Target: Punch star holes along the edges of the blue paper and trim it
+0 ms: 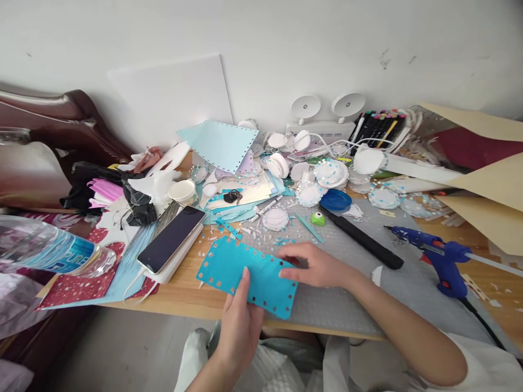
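Observation:
A bright blue sheet of paper (265, 272) with small shapes punched along its edges is held above the desk's front edge. My left hand (241, 326) grips it from below, the thumb lying on top and the fingers behind. At the upper right part of the sheet, my right hand (312, 265) has its thumb and fingers curled at the edge; its fingertips are partly hidden behind the paper. Just beyond stands a small green craft punch (317, 219). Beside it lie a blue round lid (335, 200) and a black stick-like tool (363, 238).
A blue glue gun (437, 253) rests at the right with its cord. On the left are a phone (171, 239) on a white box, a paper cup (182, 191) and a water bottle (53, 250). Paper discs, scraps, a punched pale-blue sheet (220, 142) and markers (378, 129) crowd the back.

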Demonstrator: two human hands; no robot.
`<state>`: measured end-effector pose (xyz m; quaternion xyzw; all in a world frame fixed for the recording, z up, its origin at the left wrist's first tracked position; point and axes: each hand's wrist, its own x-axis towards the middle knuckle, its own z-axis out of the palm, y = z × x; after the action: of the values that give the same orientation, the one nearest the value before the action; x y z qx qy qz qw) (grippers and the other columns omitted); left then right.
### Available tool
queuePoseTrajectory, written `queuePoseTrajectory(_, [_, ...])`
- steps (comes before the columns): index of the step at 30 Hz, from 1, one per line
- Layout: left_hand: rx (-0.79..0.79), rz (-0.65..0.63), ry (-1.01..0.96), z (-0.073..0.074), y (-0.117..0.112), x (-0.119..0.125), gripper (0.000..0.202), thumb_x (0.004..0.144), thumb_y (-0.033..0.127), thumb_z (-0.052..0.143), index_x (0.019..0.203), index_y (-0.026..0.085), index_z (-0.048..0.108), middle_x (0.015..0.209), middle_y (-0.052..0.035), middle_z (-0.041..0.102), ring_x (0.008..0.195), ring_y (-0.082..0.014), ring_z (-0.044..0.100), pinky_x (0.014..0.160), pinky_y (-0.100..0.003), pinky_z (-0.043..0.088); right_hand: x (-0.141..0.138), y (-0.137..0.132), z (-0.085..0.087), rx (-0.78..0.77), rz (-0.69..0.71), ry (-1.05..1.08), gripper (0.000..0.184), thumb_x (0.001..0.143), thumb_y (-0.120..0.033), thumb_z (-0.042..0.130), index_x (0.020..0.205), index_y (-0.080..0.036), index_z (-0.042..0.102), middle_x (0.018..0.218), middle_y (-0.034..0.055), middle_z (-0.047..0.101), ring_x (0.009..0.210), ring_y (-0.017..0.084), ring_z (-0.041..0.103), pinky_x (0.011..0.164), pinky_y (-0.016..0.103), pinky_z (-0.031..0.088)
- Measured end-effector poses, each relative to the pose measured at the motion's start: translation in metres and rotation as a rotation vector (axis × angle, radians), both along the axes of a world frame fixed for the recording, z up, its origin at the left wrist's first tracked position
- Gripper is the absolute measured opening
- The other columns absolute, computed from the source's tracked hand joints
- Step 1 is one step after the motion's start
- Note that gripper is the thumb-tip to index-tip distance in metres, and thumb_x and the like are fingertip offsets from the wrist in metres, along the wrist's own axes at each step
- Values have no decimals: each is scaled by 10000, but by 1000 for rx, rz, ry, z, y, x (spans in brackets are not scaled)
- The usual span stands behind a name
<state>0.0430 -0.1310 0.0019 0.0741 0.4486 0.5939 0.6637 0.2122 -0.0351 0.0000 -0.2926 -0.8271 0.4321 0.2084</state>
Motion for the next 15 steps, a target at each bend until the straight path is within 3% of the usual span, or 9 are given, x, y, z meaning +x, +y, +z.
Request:
queuePoseTrajectory(3, [18, -74, 77, 2, 3, -3, 367, 826, 378, 646, 1178, 282, 608, 1256, -34, 632, 1182, -282, 571, 962, -406, 511, 6, 2, 1, 37, 44, -93, 375, 896, -370, 500, 592, -193, 373, 599, -44, 372, 587, 108, 378, 556, 243, 301])
queuePoseTrajectory(6, [104, -146, 280, 7, 15, -22, 411, 771, 344, 706, 1159, 258, 603, 1197, -59, 659, 1126, -282, 602, 938, -389, 508, 16, 8, 3, 8, 131, -154, 416, 874, -331, 507, 565, -200, 261, 565, -61, 265, 536, 89, 315, 505, 227, 258])
queuePoseTrajectory(10, [544, -185, 756, 16, 37, -52, 386, 796, 219, 685, 1165, 260, 581, 1252, -68, 592, 1171, -235, 549, 1036, -376, 405, 22, 11, 5, 51, 173, -216, 391, 802, -189, 520, 558, -196, 214, 556, -62, 223, 528, 86, 279, 512, 234, 228])
queuePoseTrajectory(13, [710, -404, 1154, 23, 52, -63, 367, 789, 202, 682, 1149, 257, 636, 1258, -83, 583, 1204, -251, 507, 1064, -377, 347, 19, 9, 4, 122, 142, -241, 357, 748, -130, 502, 559, -199, 206, 546, -54, 271, 558, 102, 310, 554, 252, 240])
queuePoseTrajectory(15, [742, -590, 1292, 27, 60, -64, 331, 787, 247, 686, 1117, 257, 667, 1215, -88, 618, 1159, -264, 536, 1026, -373, 374, 17, 8, 2, 163, 123, -259, 336, 726, -118, 492, 557, -202, 214, 539, -44, 324, 577, 115, 344, 575, 261, 255])
